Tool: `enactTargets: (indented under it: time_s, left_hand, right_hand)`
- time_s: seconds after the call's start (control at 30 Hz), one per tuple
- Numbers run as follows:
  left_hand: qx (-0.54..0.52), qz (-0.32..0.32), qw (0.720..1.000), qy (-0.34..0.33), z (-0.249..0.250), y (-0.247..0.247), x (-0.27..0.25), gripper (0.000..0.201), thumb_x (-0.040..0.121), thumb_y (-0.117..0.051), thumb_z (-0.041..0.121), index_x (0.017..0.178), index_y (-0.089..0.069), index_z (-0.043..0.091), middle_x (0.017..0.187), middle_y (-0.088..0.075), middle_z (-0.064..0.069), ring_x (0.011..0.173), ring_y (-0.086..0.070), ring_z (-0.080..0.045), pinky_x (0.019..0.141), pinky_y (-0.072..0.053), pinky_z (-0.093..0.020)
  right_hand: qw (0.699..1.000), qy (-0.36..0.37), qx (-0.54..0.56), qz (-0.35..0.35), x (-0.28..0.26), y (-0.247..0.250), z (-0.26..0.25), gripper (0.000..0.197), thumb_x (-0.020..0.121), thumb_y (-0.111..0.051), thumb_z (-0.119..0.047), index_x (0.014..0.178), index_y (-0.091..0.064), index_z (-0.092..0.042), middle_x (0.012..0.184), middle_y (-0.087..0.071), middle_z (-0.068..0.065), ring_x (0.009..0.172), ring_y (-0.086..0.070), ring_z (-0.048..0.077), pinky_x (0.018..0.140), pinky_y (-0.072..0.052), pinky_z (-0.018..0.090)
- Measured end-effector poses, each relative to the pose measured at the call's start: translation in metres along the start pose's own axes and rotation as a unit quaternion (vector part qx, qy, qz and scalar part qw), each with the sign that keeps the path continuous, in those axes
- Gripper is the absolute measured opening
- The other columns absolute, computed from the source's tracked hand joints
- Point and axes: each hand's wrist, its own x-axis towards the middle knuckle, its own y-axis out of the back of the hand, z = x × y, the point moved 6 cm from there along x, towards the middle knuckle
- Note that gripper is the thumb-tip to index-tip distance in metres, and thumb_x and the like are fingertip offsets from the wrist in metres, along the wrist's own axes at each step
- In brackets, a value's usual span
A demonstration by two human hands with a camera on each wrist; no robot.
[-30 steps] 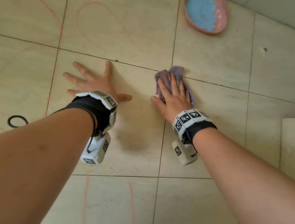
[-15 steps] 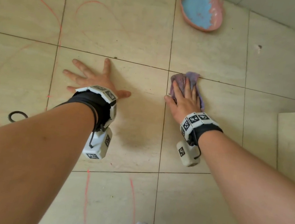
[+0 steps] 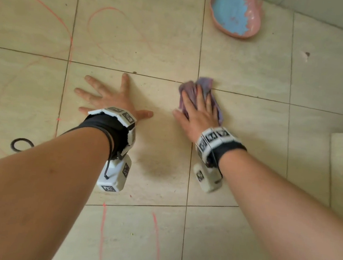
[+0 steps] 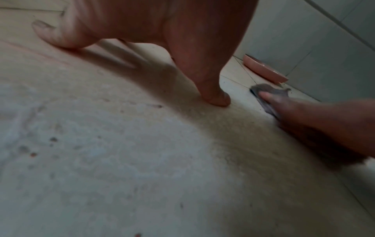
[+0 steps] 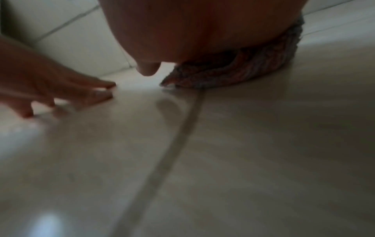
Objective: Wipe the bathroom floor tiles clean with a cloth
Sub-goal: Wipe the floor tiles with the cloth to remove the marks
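Beige floor tiles (image 3: 155,42) with dark grout lines fill the view, marked with thin red scribbles (image 3: 70,32) at the left and near the bottom. A grey tiled wall (image 4: 304,40) rises at the far right edge.

At the far left a small black ring (image 3: 20,144) lies on the floor. Beside it, the left hand (image 3: 110,99) rests flat on a tile, its fingers (image 3: 90,80) straight and spread wide, holding nothing; in the left wrist view the thumb tip touches the floor.

Just right of it, and apart from it, the right hand (image 3: 198,115) lies palm down on the purple cloth (image 3: 205,84), fingers straight and pressing it onto the floor. The cloth is bunched under the palm, sitting over the crossing of two grout lines, with its far edge showing past the fingertips. The right wrist view is blurred but shows the cloth's folded edge on the tile beneath the palm.

Further right and beyond, near the wall, sits a pink bowl (image 3: 237,11) with a blue inside.
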Motion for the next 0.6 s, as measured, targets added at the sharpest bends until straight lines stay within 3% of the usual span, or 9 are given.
enactTargets:
  time_s: [0.13,0.27,0.43,0.6]
  left_hand:
    - [-0.008,0.002,1.0,-0.007,0.0,-0.002,0.001,0.117,0.064,-0.068,0.078,0.151,0.005,0.046,0.153,0.028,-0.03,0.139,0.014,-0.06,0.103,-0.017,-0.077]
    - [-0.01,0.0,1.0,-0.002,0.0,-0.002,0.002,0.118,0.064,-0.067,0.077,0.151,0.007,0.046,0.153,0.029,-0.029,0.139,0.015,-0.06,0.103,-0.016,-0.077]
    - [0.0,0.001,1.0,-0.001,-0.001,-0.002,0.003,0.119,0.064,-0.066,0.079,0.151,0.008,0.047,0.153,0.029,-0.028,0.139,0.014,-0.06,0.103,-0.017,-0.077]
    - [0.004,-0.006,1.0,-0.004,-0.002,-0.001,0.0,0.121,0.062,-0.064,0.082,0.15,0.011,0.047,0.153,0.029,-0.028,0.139,0.014,-0.06,0.104,-0.016,-0.076]
  right_hand:
    - [0.997,-0.081,0.009,0.007,0.017,0.019,0.054,0.069,0.096,-0.026,-0.065,0.154,0.003,-0.04,0.16,0.023,-0.003,0.147,0.021,0.025,0.12,0.006,0.048]
    - [0.986,-0.154,0.047,0.034,0.065,0.051,0.028,0.073,0.095,-0.026,-0.068,0.155,0.002,-0.037,0.161,0.021,0.002,0.147,0.02,0.033,0.118,0.005,0.053]
    - [0.999,-0.021,0.016,0.02,0.046,0.024,-0.035,0.072,0.094,-0.024,-0.069,0.154,0.002,-0.04,0.16,0.023,-0.003,0.146,0.023,0.03,0.118,0.008,0.051]
    - [1.0,0.004,-0.003,0.02,0.016,-0.004,-0.029,0.07,0.095,-0.024,-0.067,0.154,0.003,-0.04,0.161,0.022,-0.002,0.147,0.02,0.028,0.119,0.008,0.05]
